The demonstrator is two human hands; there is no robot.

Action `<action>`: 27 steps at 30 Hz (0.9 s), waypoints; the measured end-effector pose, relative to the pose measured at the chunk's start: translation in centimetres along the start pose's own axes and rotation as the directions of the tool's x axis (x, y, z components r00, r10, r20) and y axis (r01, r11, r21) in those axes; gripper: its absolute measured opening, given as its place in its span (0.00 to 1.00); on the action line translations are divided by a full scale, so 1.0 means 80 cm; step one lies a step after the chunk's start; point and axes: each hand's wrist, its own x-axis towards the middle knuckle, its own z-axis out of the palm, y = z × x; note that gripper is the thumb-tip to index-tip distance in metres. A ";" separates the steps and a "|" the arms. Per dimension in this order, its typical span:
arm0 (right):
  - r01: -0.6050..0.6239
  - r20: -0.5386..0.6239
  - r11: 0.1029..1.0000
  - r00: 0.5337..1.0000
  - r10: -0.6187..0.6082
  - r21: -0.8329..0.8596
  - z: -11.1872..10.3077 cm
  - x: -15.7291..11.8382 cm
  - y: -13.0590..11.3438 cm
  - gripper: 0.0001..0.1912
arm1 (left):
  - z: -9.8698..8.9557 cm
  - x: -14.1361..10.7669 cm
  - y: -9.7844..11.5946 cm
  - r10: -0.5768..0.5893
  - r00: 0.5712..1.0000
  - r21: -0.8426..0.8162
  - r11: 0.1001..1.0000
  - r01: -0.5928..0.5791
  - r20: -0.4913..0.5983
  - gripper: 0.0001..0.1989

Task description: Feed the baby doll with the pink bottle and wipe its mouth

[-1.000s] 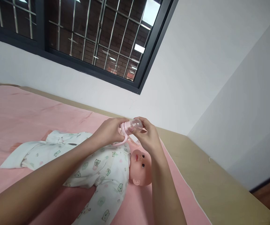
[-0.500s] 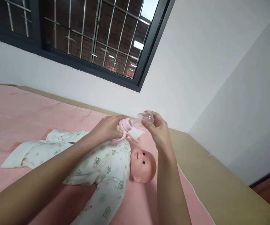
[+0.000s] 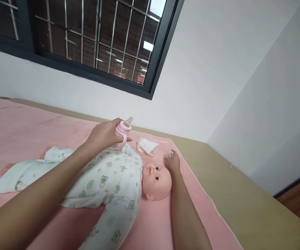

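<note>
My left hand [image 3: 105, 133] is wrapped around a pink baby bottle [image 3: 123, 129] with a handle, held above the doll's chest. The bottle's clear teat is bare and tilts up to the right. Down on the pink mat, just beyond the doll's head, my right hand [image 3: 173, 161] has its fingers closed on the clear bottle cap [image 3: 168, 157], which they mostly cover. Between the hands lies a baby doll [image 3: 157, 180] on its back, in a white suit with green bear prints.
A white tissue on a crumpled clear packet [image 3: 148, 146] lies on the pink mat [image 3: 155, 225] near the doll's head. Wooden board [image 3: 217, 180] borders the mat at the right. Behind stand a white wall [image 3: 191, 86] and a barred window [image 3: 92, 38].
The cap has come away from the bottle's teat. My right hand has lowered it to the mat beside the doll's head, while my left hand has moved left with the bottle.
</note>
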 end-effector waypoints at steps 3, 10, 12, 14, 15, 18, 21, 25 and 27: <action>-0.012 0.023 1.000 1.000 0.011 0.028 0.010 -0.003 0.012 0.37 | -0.003 0.000 0.001 -0.021 1.000 0.056 0.998 0.021 -0.001 0.22; -0.019 -0.019 0.986 1.000 0.022 0.169 0.007 -0.006 0.013 0.43 | 0.005 0.018 -0.017 -0.106 0.994 0.111 0.988 0.107 -0.016 0.25; -0.012 -0.050 0.983 0.999 0.022 0.184 0.007 -0.007 0.012 0.44 | 0.021 0.035 -0.035 -0.114 0.993 0.156 0.982 0.110 0.018 0.26; -0.003 -0.060 0.981 0.998 0.015 0.195 0.007 -0.007 0.012 0.44 | 0.039 0.052 -0.056 -0.134 0.989 0.198 0.973 0.120 0.057 0.27; 0.003 -0.062 0.980 0.998 0.010 0.200 0.007 -0.007 0.012 0.44 | 0.047 0.061 -0.066 -0.158 0.984 0.204 0.969 0.138 0.088 0.28; 0.019 -0.077 0.976 0.997 -0.003 0.215 0.008 -0.007 0.012 0.44 | 0.068 0.079 -0.091 -0.261 0.955 0.191 0.954 0.232 0.142 0.31; 0.013 -0.089 0.974 0.996 0.007 0.228 0.008 -0.006 0.012 0.44 | 0.081 0.089 -0.106 -0.314 0.934 0.148 0.945 0.291 0.168 0.31; -0.003 -0.090 0.972 0.996 0.024 0.233 0.008 -0.004 0.012 0.43 | 0.097 0.096 -0.116 -0.354 0.912 0.073 0.935 0.347 0.208 0.30; 0.001 -0.091 0.973 0.996 0.020 0.230 0.008 -0.003 0.012 0.44 | 0.103 0.098 -0.119 -0.363 0.903 0.050 0.931 0.362 0.229 0.29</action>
